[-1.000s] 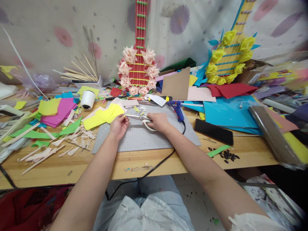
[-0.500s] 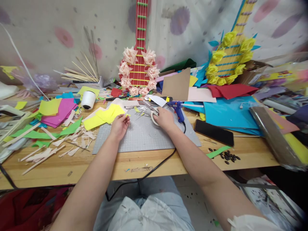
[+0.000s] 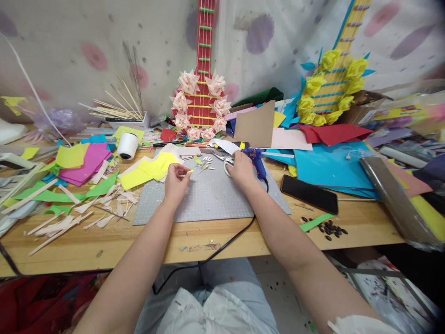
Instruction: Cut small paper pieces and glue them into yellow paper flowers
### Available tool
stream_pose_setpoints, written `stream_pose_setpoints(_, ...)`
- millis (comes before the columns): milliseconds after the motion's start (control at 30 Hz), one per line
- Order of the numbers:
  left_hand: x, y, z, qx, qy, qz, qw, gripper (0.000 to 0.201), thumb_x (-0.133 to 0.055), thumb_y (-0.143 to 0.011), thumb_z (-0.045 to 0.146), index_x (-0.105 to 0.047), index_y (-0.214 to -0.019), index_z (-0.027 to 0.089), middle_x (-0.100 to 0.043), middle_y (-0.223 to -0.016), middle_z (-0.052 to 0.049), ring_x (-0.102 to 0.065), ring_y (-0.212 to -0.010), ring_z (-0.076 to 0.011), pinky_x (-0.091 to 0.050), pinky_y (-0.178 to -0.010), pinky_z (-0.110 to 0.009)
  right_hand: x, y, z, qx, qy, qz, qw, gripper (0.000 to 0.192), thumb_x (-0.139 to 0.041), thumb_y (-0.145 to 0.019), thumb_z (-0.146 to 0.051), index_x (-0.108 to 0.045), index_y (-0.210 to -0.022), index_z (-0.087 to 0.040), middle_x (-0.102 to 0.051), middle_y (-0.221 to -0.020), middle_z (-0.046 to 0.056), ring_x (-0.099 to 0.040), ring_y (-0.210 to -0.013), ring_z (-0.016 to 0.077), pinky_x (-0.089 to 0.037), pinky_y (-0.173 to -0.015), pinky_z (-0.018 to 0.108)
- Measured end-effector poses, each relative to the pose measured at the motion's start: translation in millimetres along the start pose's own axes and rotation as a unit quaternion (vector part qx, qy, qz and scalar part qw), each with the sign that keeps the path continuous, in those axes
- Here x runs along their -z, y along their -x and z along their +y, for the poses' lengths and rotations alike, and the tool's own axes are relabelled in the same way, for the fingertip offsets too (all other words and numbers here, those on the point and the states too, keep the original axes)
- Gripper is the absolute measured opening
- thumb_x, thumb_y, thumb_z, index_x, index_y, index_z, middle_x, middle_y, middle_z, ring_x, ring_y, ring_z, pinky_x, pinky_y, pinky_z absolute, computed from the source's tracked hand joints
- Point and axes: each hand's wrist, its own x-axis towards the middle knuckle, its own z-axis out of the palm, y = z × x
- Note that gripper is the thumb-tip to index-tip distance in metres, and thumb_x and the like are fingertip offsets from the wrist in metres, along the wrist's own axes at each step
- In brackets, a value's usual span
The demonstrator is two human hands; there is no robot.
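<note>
Between the fingertips of my left hand (image 3: 176,181) is a small yellow strip (image 3: 190,171), pinched closed, above the grey cutting mat (image 3: 205,199). My right hand (image 3: 241,170) is curled at the light handles of a pair of scissors (image 3: 227,163), whose blades point away to the left. Its fingers partly cover the handles. Just right of that hand lies a blue glue gun (image 3: 257,163). Small white pieces (image 3: 207,161) are scattered on the mat between my hands. Yellow paper sheets (image 3: 149,170) lie beyond my left hand.
A red paper guitar (image 3: 203,104) with pink flowers stands at the back. A phone (image 3: 309,193) and dark beads (image 3: 332,228) lie to the right, near blue sheets (image 3: 333,162). Paper scraps (image 3: 69,222) cover the left side. The glue gun's black cord (image 3: 222,243) crosses the front edge.
My left hand has moved slightly right and turned, bringing the yellow strip into clearer view. The right hand and scissors have shifted a little to the right.
</note>
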Motion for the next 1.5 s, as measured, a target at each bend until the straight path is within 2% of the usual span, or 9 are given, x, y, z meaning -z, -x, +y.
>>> stream_pose_setpoints(100, -0.5, 1.6, -0.2, -0.019, -0.026, -0.008, 0.999, 0.03, -0.067, -0.059, 0.005, -0.05, -0.079, 0.019, -0.06, -0.076, 0.0, -0.056, -0.072, -0.0093, -0.039, -0.059, -0.016, 5.0, 6.5, -10.1, 0.091, -0.045, 0.024, 0.995, 0.025, -0.038, -0.085, -0.024, -0.056, -0.101, -0.016, -0.06, -0.104, 0.013, -0.049, -0.101, 0.023, -0.035, -0.086, 0.034)
stream_pose_setpoints(267, -1.8, 3.5, -2.1, -0.05, -0.062, -0.038, 0.996, 0.029, -0.066, -0.061, 0.007, -0.05, -0.081, 0.02, -0.06, -0.077, 0.001, -0.055, -0.071, -0.0098, -0.038, -0.06, -0.017, 1.3, 19.4, -33.2, 0.272, -0.087, -0.062, 0.956, 0.027, -0.042, -0.086, -0.026, -0.058, -0.107, -0.019, -0.06, -0.108, 0.009, -0.049, -0.101, 0.0194, -0.035, -0.086, 0.031)
stream_pose_setpoints(533, -4.5, 3.5, -0.8, 0.024, -0.013, -0.053, 0.998, 0.031, -0.068, -0.058, 0.005, -0.05, -0.081, 0.018, -0.062, -0.076, -0.001, -0.056, -0.065, -0.0094, -0.039, -0.056, -0.018, -7.2, 24.0, -35.7, 0.3, -0.072, -0.11, 0.945, 0.018, -0.043, -0.081, -0.018, -0.06, -0.087, -0.019, -0.063, -0.088, 0.006, -0.053, -0.084, 0.0155, -0.035, -0.074, 0.025)
stream_pose_setpoints(600, -4.1, 2.1, -0.3, 0.028, 0.0, -0.034, 0.999, 0.036, -0.068, -0.057, 0.004, -0.049, -0.085, 0.019, -0.062, -0.073, 0.0, -0.056, -0.062, -0.0094, -0.04, -0.056, -0.018, -6.7, 25.0, -34.9, 0.271, -0.095, -0.11, 0.952, 0.017, -0.044, -0.079, -0.017, -0.06, -0.084, -0.018, -0.063, -0.084, 0.005, -0.054, -0.08, 0.0143, -0.036, -0.072, 0.024)
stream_pose_setpoints(733, 0.8, -3.8, 2.3, 0.012, 0.011, 0.061, 0.998, 0.04, -0.066, -0.059, 0.003, -0.046, -0.088, 0.02, -0.059, -0.064, 0.004, -0.055, -0.056, -0.0091, -0.041, -0.053, -0.018, -7.8, 24.4, -32.5, 0.111, -0.198, -0.115, 0.967, 0.013, -0.046, -0.076, -0.021, -0.058, -0.08, -0.017, -0.063, -0.077, 0.002, -0.054, -0.068, 0.0113, -0.038, -0.064, 0.022)
stream_pose_setpoints(900, 7.4, -7.6, 4.6, -0.012, -0.02, 0.097, 0.995, 0.015, -0.063, -0.068, 0.015, -0.054, -0.079, 0.019, -0.054, -0.058, 0.005, -0.049, -0.048, -0.0067, -0.035, -0.044, -0.016, -13.4, 22.6, -27.8, 0.025, -0.257, -0.155, 0.954, 0.008, -0.049, -0.07, -0.022, -0.055, -0.072, -0.018, -0.061, -0.064, -0.002, -0.055, -0.06, 0.0099, -0.038, -0.057, 0.02)
stream_pose_setpoints(1133, -1.3, -2.4, 5.3, 0.032, -0.113, 0.049, 0.992, 0.015, -0.061, -0.073, 0.026, -0.055, -0.062, 0.017, -0.049, -0.048, 0.004, -0.038, -0.037, -0.0055, -0.027, -0.037, -0.018, -18.1, 24.7, -31.4, 0.04, -0.332, -0.175, 0.926, 0.005, -0.049, -0.07, -0.021, -0.053, -0.071, -0.018, -0.059, -0.058, -0.003, -0.052, -0.052, 0.0079, -0.038, -0.052, 0.019)
stream_pose_setpoints(1333, -25.2, -7.5, 14.1, 0.113, -0.052, -0.061, 0.99, 0.023, -0.066, -0.067, 0.028, -0.058, -0.085, 0.015, -0.063, -0.08, -0.004, -0.057, -0.061, -0.01, -0.042, -0.05, -0.02, -13.3, 24.8, -35.2, 0.0, -0.491, -0.246, 0.836, 0.008, -0.05, -0.073, -0.025, -0.05, -0.073, -0.018, -0.057, -0.057, -0.004, -0.046, -0.042, 0.0058, -0.036, -0.04, 0.017)
stream_pose_setpoints(1500, -40.5, -10.5, 22.1, 0.153, -0.002, -0.144, 0.978, 0.038, -0.07, -0.06, 0.026, -0.055, -0.094, 0.016, -0.064, -0.089, -0.005, -0.059, -0.067, -0.0101, -0.042, -0.052, -0.019, -7.1, 24.1, -34.7, -0.01, -0.536, -0.26, 0.803, 0.01, -0.051, -0.074, -0.026, -0.049, -0.072, -0.017, -0.057, -0.057, -0.003, -0.047, -0.043, 0.0052, -0.036, -0.04, 0.016)
